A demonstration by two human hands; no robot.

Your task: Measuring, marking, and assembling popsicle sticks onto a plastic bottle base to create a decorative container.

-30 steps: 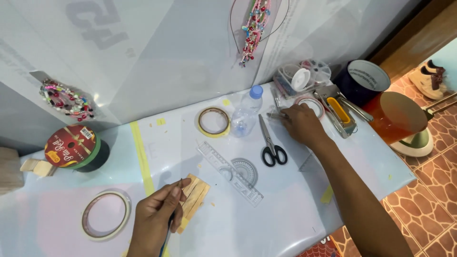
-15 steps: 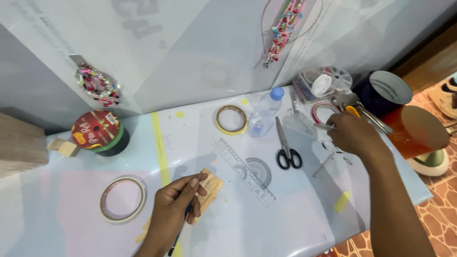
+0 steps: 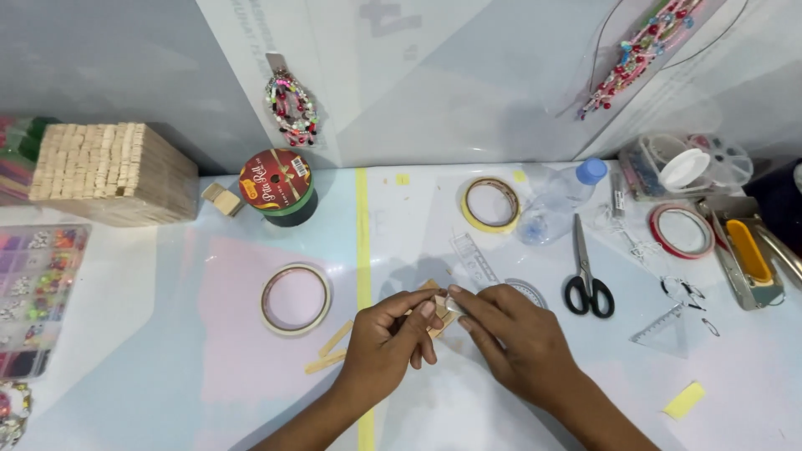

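Both hands meet over wooden sticks at bench centre.
Bead tray (image 3: pixel 38 292) holds coloured beads; left hand (image 3: pixel 386 344) and right hand (image 3: pixel 511 338) pinch the small wooden sticks (image 3: pixel 438 307), fingertips touching.

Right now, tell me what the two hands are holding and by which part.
Both hands meet on a small bundle of flat pale wooden sticks. The left hand grips its near end from the left; the right hand's fingertips pinch its top right edge.

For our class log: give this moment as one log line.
left hand: holds wooden sticks | right hand: pinches small pale piece | beside: tape roll, scissors
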